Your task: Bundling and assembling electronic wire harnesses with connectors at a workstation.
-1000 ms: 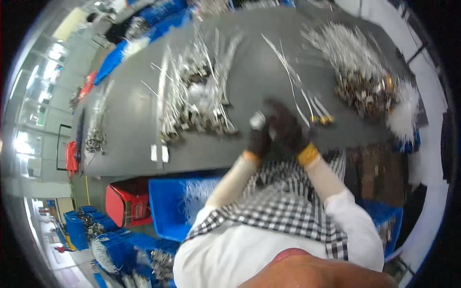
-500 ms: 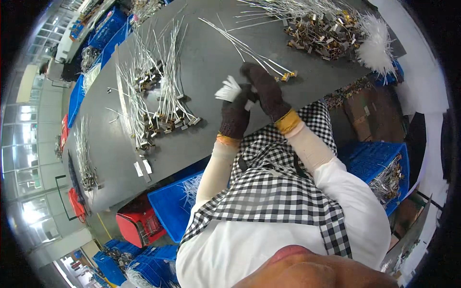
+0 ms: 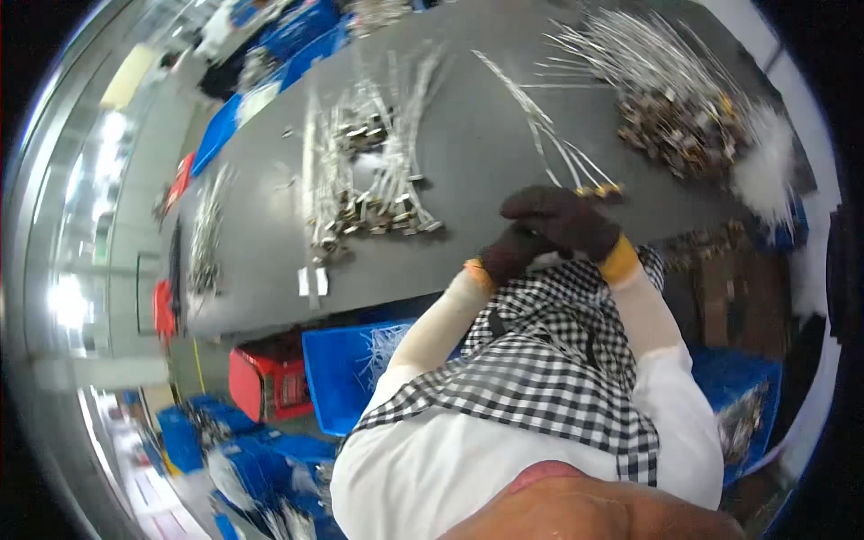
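Observation:
My two hands, in dark gloves with yellow cuffs, are together at the near edge of the grey table. My left hand is closed under the right one, with part of some white strips showing below the fingers. Over it lies my right hand, its fingers curled toward the left; what they grip is hidden. Just beyond my hands is a small bunch of thin white wires with gold-coloured ends.
A large heap of wired metal parts lies at the far right, beside a white fibre bundle. More wired parts spread to the left. Two white labels lie near the front edge. Below stand a blue bin and a red container.
The view has swung, so the table things appear further right. My hands have drawn in closer to my apron, the right now covering the left. The fanned white strips are mostly hidden.

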`<action>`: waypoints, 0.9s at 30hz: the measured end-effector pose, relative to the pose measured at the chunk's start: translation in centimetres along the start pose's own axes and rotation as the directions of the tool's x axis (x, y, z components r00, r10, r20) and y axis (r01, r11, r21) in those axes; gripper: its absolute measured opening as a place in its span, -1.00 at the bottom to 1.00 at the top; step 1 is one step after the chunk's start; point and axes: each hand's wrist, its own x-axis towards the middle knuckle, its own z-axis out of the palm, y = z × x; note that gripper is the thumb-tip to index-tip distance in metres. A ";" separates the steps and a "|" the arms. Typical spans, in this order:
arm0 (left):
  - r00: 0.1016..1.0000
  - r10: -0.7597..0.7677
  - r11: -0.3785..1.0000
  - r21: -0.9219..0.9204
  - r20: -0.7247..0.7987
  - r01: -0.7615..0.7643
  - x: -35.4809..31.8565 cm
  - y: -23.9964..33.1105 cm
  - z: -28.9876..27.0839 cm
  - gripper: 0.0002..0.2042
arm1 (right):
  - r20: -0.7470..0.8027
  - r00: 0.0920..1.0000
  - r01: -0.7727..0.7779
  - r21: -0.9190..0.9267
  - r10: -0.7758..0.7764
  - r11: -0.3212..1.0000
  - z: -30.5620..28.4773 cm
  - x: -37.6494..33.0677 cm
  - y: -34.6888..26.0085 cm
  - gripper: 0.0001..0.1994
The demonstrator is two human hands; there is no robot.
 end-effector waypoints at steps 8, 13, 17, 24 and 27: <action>0.839 -0.497 0.442 -0.767 0.222 0.465 -1.7 0.1 6.6 -0.54 | -0.032 0.972 0.153 -0.673 -0.234 0.724 3.6 1.7 0.4 -0.52; 0.827 -0.549 0.755 -0.494 -0.119 0.430 0.4 -0.2 6.9 -0.47 | 0.170 0.942 -0.066 -0.753 0.290 0.655 5.1 3.2 1.4 -0.44; 0.502 -0.842 0.308 -0.940 -0.199 0.144 1.8 0.1 9.1 -0.44 | 0.112 0.980 -0.014 -0.784 0.163 0.621 6.0 2.5 1.3 -0.42; 0.634 -0.702 0.627 -0.704 -0.325 0.333 0.4 -0.2 7.5 -0.46 | 0.123 0.991 0.061 -0.786 0.059 0.615 7.4 3.1 2.9 -0.36; 0.689 -0.634 0.734 -0.555 -0.351 0.392 -0.3 -0.6 6.3 -0.46 | 0.128 0.991 0.087 -0.797 0.027 0.597 8.0 3.2 2.8 -0.36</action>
